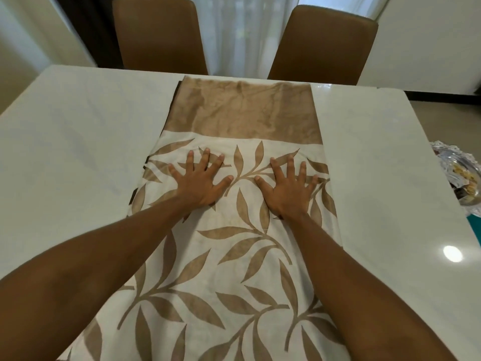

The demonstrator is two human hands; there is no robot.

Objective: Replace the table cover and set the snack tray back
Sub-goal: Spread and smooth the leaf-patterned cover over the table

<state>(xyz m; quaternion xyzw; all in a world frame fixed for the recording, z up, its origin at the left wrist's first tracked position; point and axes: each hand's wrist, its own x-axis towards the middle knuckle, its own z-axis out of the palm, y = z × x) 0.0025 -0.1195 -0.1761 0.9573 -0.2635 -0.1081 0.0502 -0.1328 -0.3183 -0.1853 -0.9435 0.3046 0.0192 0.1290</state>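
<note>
A cream table cover (234, 246) with brown leaf print and a plain tan band at its far end lies lengthwise down the middle of the white table (78, 131). My left hand (200, 181) and my right hand (286, 188) both press flat on the cover with fingers spread, side by side near the tan band. The snack tray (466, 178), silvery with food in it, sits at the far right edge of the view, partly cut off, beyond the table's right side.
Two brown chairs (158, 35) (322, 45) stand at the table's far side in front of white curtains. A dark strip shows under the cover's left edge. A ceiling light glares off the glossy tabletop at the right.
</note>
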